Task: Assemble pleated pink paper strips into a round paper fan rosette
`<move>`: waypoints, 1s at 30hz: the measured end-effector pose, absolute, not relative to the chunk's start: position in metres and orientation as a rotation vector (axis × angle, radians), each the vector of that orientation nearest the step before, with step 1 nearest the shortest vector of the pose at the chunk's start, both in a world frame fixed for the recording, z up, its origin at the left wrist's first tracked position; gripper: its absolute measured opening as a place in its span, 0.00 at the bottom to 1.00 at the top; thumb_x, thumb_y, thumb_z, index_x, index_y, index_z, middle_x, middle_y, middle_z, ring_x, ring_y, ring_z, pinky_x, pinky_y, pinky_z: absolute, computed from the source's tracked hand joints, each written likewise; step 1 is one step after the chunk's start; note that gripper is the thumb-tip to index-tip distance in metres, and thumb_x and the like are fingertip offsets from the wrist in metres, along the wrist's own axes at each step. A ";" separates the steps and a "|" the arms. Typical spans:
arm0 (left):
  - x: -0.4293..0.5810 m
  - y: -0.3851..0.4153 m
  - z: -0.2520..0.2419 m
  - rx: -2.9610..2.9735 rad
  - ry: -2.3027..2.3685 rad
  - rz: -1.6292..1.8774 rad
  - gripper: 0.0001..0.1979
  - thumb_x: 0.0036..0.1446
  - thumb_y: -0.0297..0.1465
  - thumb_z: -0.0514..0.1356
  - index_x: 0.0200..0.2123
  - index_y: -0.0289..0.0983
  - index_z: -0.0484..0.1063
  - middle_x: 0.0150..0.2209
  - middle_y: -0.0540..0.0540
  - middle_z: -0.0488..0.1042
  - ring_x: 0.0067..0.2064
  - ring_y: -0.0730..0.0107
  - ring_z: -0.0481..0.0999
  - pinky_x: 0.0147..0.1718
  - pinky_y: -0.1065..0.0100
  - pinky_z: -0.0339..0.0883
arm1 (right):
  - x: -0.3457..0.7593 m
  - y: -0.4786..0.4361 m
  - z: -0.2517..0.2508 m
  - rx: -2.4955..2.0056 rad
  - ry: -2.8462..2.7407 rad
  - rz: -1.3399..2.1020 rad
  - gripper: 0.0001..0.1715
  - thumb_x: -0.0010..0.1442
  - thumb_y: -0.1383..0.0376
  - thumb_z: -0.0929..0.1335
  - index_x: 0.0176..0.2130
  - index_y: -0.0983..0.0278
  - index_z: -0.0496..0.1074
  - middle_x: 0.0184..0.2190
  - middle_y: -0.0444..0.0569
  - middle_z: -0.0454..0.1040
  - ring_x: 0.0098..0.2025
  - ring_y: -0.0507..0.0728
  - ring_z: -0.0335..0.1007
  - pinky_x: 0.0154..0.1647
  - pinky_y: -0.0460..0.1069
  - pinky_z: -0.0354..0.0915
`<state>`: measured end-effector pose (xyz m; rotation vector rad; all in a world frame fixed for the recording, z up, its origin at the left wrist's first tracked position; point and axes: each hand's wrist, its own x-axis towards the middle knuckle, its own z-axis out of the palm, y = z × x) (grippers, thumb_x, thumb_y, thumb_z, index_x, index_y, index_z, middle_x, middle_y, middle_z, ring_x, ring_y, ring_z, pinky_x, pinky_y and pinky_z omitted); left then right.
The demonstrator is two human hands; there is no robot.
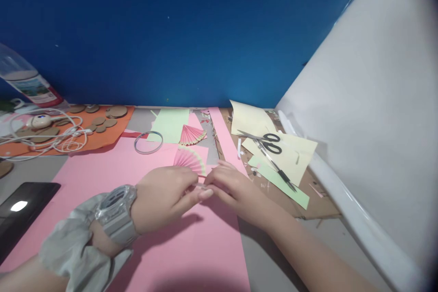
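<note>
My left hand [164,196], with a clear watch on the wrist, and my right hand [232,187] meet over a large pink paper sheet [137,219]. Both pinch the base of a small pleated pink paper fan [190,160] with a pale yellow edge, which spreads away from my fingertips. A second folded pink fan [191,135] lies further back on the sheet, next to a pale green paper [169,124].
Scissors [270,142] and a pen [277,169] lie on cream and green papers at the right. A tape ring [148,142] sits behind my left hand. Orange paper with cardboard discs [102,121], white cables, a bottle [27,82] and a dark phone [20,205] lie left.
</note>
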<state>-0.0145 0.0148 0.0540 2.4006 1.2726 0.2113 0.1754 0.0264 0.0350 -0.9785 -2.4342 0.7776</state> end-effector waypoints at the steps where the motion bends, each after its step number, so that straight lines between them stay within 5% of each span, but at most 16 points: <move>1: -0.017 0.017 0.055 2.397 1.294 0.228 0.21 0.60 0.44 0.45 0.24 0.38 0.64 0.23 0.50 0.69 0.25 0.69 0.67 0.25 0.69 0.53 | 0.176 0.026 0.033 -0.969 -2.444 0.731 0.10 0.63 0.66 0.59 0.30 0.62 0.65 0.28 0.43 0.71 0.33 0.52 0.65 0.46 0.53 0.57; 6: -0.041 0.041 0.053 2.329 1.864 0.285 0.23 0.60 0.46 0.41 0.25 0.38 0.64 0.23 0.47 0.70 0.24 0.66 0.68 0.21 0.68 0.49 | 0.182 0.028 0.029 -1.030 -2.480 0.433 0.08 0.61 0.71 0.60 0.31 0.62 0.64 0.28 0.44 0.68 0.34 0.53 0.63 0.55 0.57 0.48; 11: -0.056 0.054 0.030 2.216 1.974 0.004 0.29 0.49 0.57 0.46 0.17 0.38 0.64 0.19 0.45 0.69 0.19 0.65 0.67 0.19 0.69 0.45 | 0.181 0.028 0.032 -1.141 -2.444 0.544 0.11 0.63 0.68 0.58 0.30 0.62 0.65 0.29 0.45 0.70 0.33 0.53 0.64 0.41 0.50 0.58; 19: -0.048 0.054 0.014 2.252 1.724 0.145 0.22 0.55 0.47 0.48 0.19 0.38 0.63 0.19 0.49 0.68 0.21 0.68 0.66 0.19 0.69 0.45 | 0.172 0.021 0.028 -1.294 -2.353 0.793 0.15 0.65 0.66 0.57 0.28 0.62 0.64 0.28 0.44 0.71 0.31 0.53 0.65 0.31 0.47 0.58; 30: -0.041 0.053 0.014 2.203 1.589 0.179 0.19 0.60 0.36 0.42 0.23 0.38 0.66 0.24 0.48 0.70 0.28 0.66 0.70 0.29 0.67 0.57 | 0.169 0.019 0.023 -1.235 -2.310 0.834 0.08 0.62 0.62 0.62 0.33 0.62 0.67 0.33 0.47 0.72 0.43 0.58 0.63 0.45 0.55 0.56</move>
